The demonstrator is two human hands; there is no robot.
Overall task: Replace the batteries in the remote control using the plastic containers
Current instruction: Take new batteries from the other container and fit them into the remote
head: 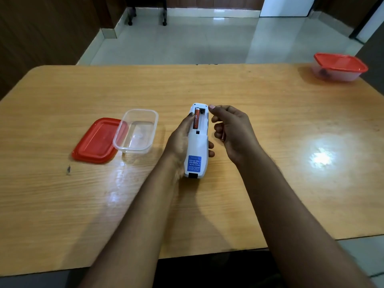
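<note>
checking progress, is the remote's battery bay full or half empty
Half empty: the remote, gripped by the left hand, has its bay uncovered with one battery in the left slot; the right slot looks bare.

wooden table [270, 125], tiled floor [187, 38] — chair legs [164, 15]

The remote control [196, 142] hides the left hand's palm and most of its fingers [211, 149]. Right of the remote control, the right hand [232, 129] curls over something reddish, too hidden to name. Far right of it, the closed container [339, 67] holds a dark blurred shape. The sticker text [194, 163] is unreadable. The worktop [270, 183] is cut off at both sides.
</note>
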